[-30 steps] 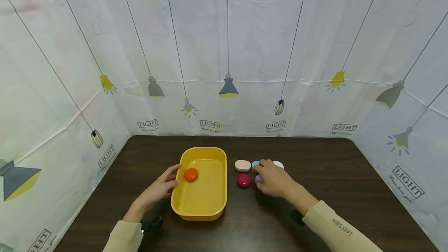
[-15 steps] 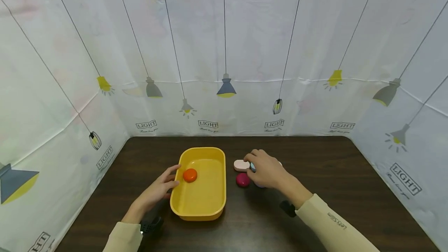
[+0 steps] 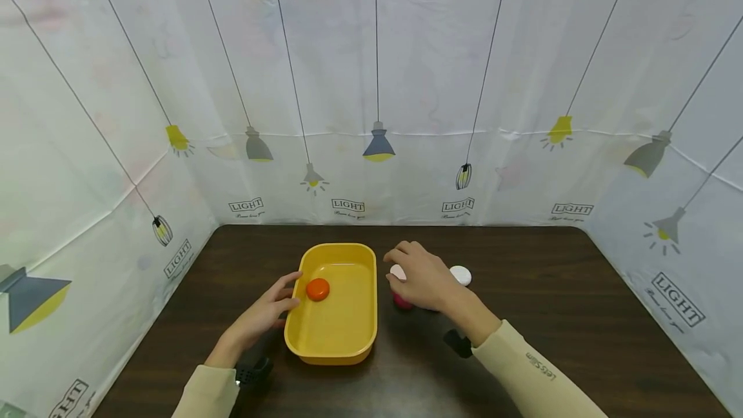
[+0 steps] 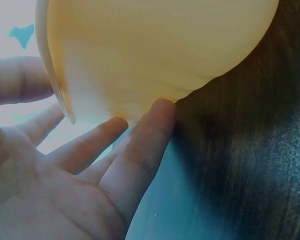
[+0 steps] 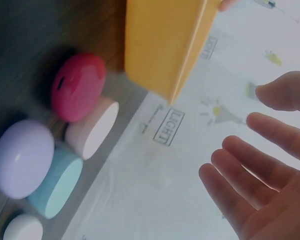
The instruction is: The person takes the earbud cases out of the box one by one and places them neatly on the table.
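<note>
My left hand (image 3: 264,311) rests its relaxed fingers against the left side of a yellow plastic bin (image 3: 339,328). An orange, smooth rounded piece (image 3: 317,289) lies in the bin near that side. In the left wrist view, straight fingertips (image 4: 162,110) meet the bin's wall. Hovering to the right of the bin, my right hand (image 3: 420,279) has spread fingers and holds nothing. Below it are similar rounded pieces: crimson (image 5: 80,85), pale pink (image 5: 92,129), lavender (image 5: 22,157), light blue (image 5: 60,187) and white (image 5: 25,230). In the head view, the hand covers several of these.
The dark wooden table (image 3: 522,340) runs back to a white curtain (image 3: 418,82) printed with hanging lamps. More of the same curtain closes off the left and right sides. Both forearms reach in from the front.
My right hand has shifted left across the pieces, uncovering the white one and covering part of the pink and crimson ones. The left hand, bin and orange piece have stayed put.
</note>
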The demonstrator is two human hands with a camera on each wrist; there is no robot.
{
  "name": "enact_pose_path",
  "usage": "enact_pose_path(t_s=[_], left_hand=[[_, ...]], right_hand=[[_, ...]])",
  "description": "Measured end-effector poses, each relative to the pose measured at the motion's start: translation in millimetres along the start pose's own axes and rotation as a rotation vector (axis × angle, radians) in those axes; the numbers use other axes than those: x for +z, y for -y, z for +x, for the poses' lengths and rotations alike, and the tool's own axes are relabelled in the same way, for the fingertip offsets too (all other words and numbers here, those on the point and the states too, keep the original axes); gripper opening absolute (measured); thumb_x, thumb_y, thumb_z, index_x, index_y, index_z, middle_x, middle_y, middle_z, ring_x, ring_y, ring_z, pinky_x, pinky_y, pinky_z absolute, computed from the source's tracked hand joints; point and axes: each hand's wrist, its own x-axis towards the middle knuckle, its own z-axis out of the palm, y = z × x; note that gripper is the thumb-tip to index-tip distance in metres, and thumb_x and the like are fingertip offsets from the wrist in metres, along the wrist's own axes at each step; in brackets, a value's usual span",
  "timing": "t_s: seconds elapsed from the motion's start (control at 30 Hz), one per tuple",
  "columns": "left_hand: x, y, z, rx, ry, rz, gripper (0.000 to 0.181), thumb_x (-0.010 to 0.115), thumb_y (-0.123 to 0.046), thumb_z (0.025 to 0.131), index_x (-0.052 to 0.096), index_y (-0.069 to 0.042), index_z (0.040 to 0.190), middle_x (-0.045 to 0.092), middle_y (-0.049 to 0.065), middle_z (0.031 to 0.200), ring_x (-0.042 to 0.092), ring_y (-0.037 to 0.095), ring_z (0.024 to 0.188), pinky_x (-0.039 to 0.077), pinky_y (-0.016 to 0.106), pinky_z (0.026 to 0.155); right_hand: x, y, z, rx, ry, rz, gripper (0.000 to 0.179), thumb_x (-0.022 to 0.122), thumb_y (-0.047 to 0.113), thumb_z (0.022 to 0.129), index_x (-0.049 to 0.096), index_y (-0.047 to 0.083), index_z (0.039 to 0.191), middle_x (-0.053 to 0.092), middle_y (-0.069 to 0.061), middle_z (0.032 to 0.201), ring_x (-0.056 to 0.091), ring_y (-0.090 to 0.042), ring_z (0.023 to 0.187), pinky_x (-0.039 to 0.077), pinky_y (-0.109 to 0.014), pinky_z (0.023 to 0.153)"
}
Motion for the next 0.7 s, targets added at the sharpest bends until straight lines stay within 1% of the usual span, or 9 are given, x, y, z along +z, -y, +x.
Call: enact_pose_path(t_s=[0.1, 0.2, 0.27, 0.33, 0.47, 0.7], left_hand=[[-0.4, 0.4, -0.3, -0.001, -0.007, -0.002, 0.058, 0.054, -0.022, 0.105, 0.032, -0.027, 0.158, 0.038, 0.02, 0.156, 0.052, 0.037, 0.131, 0.05, 0.06, 0.099], [-0.5, 0.4, 0.0, -0.003, -0.007, -0.004, 0.058, 0.055, -0.024, 0.105, 0.033, -0.028, 0.158, 0.038, 0.02, 0.156, 0.051, 0.037, 0.132, 0.049, 0.061, 0.099], [-0.5, 0.2, 0.2, -0.003, -0.006, -0.004, 0.058, 0.055, -0.024, 0.104, 0.033, -0.028, 0.158, 0.038, 0.019, 0.156, 0.051, 0.037, 0.132, 0.049, 0.061, 0.099], [-0.3, -0.2, 0.2, -0.003, -0.006, -0.002, 0.058, 0.055, -0.024, 0.105, 0.033, -0.028, 0.158, 0.038, 0.019, 0.156, 0.05, 0.037, 0.133, 0.048, 0.061, 0.1], [0.1, -0.9, -0.4, -0.002, -0.008, 0.003, 0.057, 0.054, -0.023, 0.105, 0.033, -0.028, 0.158, 0.038, 0.02, 0.156, 0.05, 0.037, 0.133, 0.049, 0.061, 0.099], [-0.3, -1.3, -1.7, -0.003, -0.012, 0.007, 0.058, 0.057, -0.025, 0.104, 0.035, -0.029, 0.157, 0.039, 0.019, 0.156, 0.051, 0.037, 0.133, 0.049, 0.061, 0.099]], right_hand=[[4, 6, 5.0, -0.037, -0.001, -0.008, 0.028, 0.07, 0.025, 0.093, 0.07, 0.014, 0.119, 0.063, -0.002, 0.118, 0.057, -0.021, 0.102, 0.057, -0.037, 0.077], [8, 12, 10.3, -0.053, 0.011, -0.005, 0.032, 0.07, 0.026, 0.093, 0.069, 0.013, 0.122, 0.062, -0.004, 0.121, 0.057, -0.021, 0.105, 0.058, -0.037, 0.078], [11, 17, 13.4, -0.053, 0.03, 0.008, 0.035, 0.07, 0.027, 0.093, 0.068, 0.012, 0.125, 0.061, -0.007, 0.125, 0.057, -0.022, 0.108, 0.058, -0.038, 0.082], [15, 21, 16.3, -0.049, 0.049, 0.027, 0.037, 0.07, 0.027, 0.094, 0.067, 0.012, 0.127, 0.06, -0.008, 0.129, 0.056, -0.023, 0.114, 0.057, -0.04, 0.088], [23, 26, 20.2, -0.069, 0.075, 0.038, 0.04, 0.068, 0.03, 0.095, 0.066, 0.013, 0.131, 0.059, -0.008, 0.135, 0.054, -0.024, 0.123, 0.053, -0.043, 0.098], [37, 31, 27.2, -0.112, 0.118, 0.035, 0.046, 0.064, 0.035, 0.097, 0.062, 0.015, 0.138, 0.056, -0.011, 0.142, 0.05, -0.027, 0.131, 0.045, -0.047, 0.109]])
